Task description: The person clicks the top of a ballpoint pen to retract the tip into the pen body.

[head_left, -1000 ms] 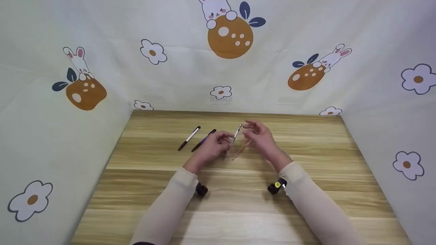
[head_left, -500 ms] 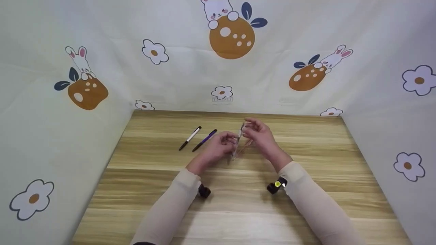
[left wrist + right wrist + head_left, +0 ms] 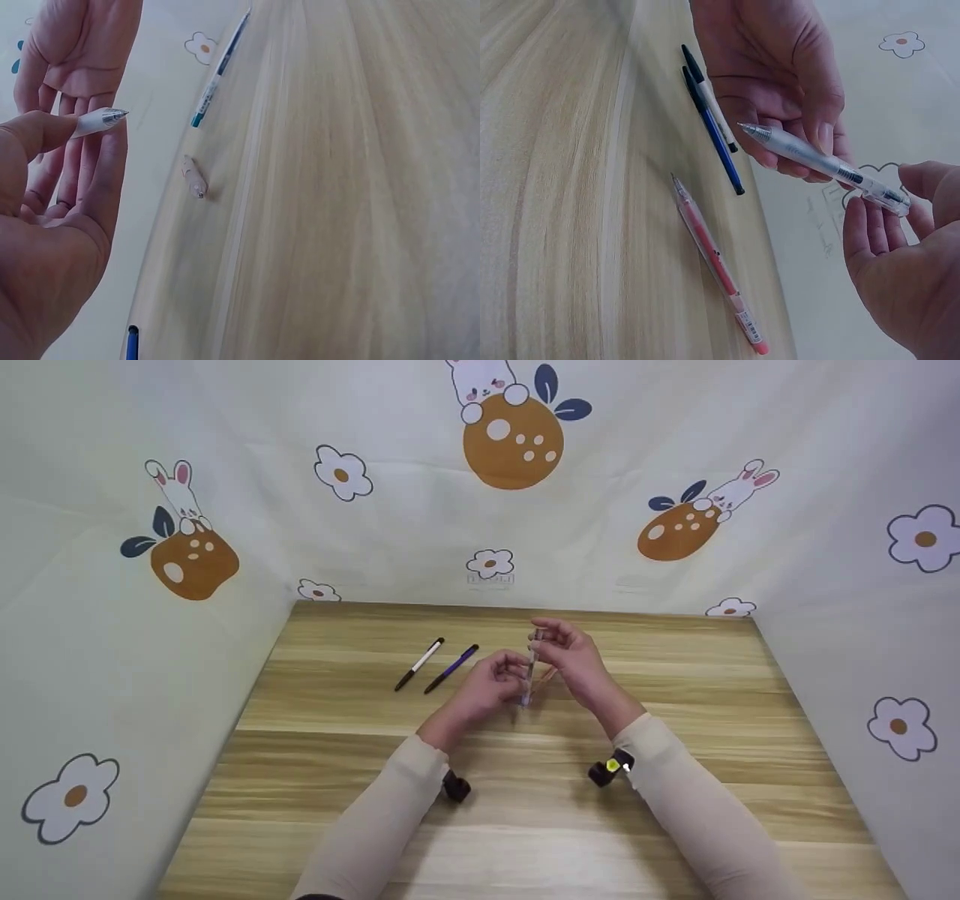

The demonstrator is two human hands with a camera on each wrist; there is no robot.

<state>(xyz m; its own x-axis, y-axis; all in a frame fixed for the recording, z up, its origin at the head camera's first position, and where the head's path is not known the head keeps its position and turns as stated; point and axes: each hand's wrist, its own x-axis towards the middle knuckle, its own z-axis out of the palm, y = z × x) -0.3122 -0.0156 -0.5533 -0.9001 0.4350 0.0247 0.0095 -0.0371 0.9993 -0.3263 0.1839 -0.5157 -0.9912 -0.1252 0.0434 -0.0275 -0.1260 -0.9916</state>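
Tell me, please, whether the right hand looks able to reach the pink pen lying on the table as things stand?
Probably yes, once freed: the pink pen lies uncovered just below the right hand, nothing between them. But that hand and the left hand both hold the clear pen.

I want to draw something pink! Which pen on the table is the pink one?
The pink pen, lying alone on the table below the hands. The blue pen and black-and-white pen lie side by side; the clear pen is held up.

Both arms reach forward in cream sleeves, hands nearly meeting. The left hand (image 3: 484, 682) has its fingers curled in a pinch, and the right hand (image 3: 574, 656) just beside it sits a bit higher, fingertips pinching too.
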